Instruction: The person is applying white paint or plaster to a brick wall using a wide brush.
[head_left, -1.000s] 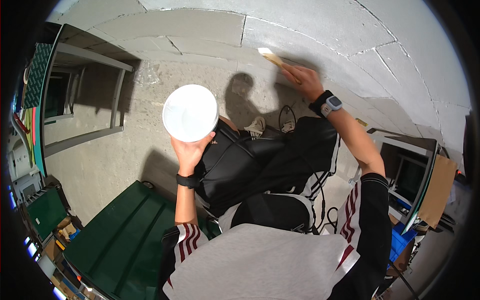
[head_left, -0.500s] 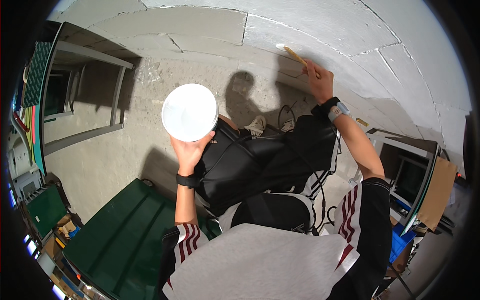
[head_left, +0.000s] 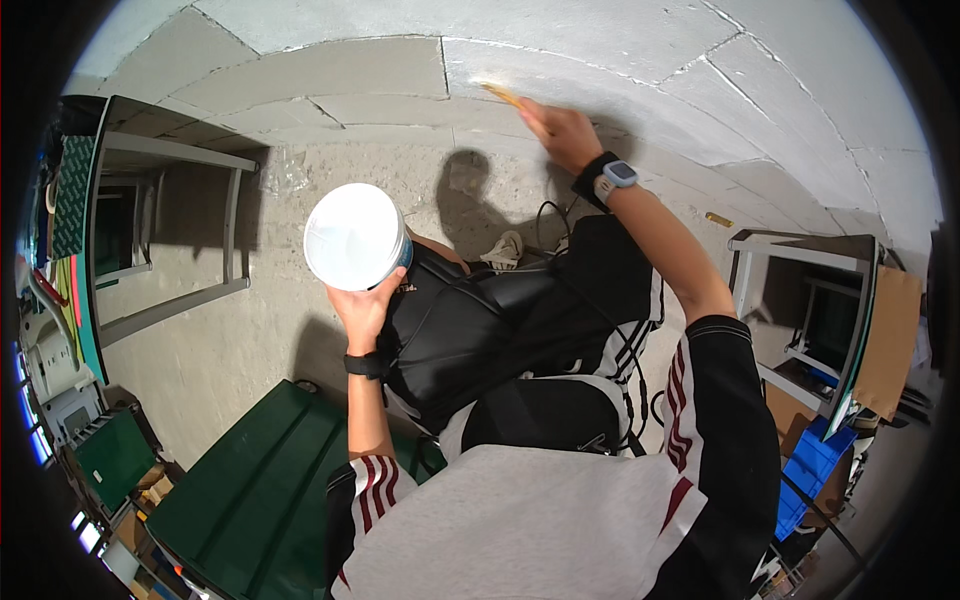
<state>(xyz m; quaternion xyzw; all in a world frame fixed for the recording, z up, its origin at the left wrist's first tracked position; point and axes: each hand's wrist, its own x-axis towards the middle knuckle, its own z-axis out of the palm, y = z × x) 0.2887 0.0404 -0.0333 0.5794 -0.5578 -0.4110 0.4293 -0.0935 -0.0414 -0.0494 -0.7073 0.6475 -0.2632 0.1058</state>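
Note:
My left hand (head_left: 362, 312) grips a round white tub (head_left: 355, 237) from its near side and holds it over my left knee. The inside of the tub looks white; how full it is I cannot tell. Ahead and to the right, my right hand (head_left: 567, 138) is closed round the yellowish handle of a paintbrush (head_left: 508, 97). The brush's tip meets the block wall (head_left: 620, 45), at a glossy white patch right of a vertical joint. The wall's left part (head_left: 330, 75) looks greyer and duller than its right part.
A dark green ribbed box (head_left: 250, 490) stands behind my left side. Metal-framed tables stand at left (head_left: 175, 312) and right (head_left: 800, 255). A blue bin (head_left: 812, 482) lies at lower right. Clear plastic (head_left: 285, 170) and a small yellow object (head_left: 717, 219) rest by the wall's foot. Black cables hang over my lap.
My right hand has moved left along the wall with the paintbrush, its tip nearing the vertical joint. My left hand still holds the tub. The whole view has shifted slightly.

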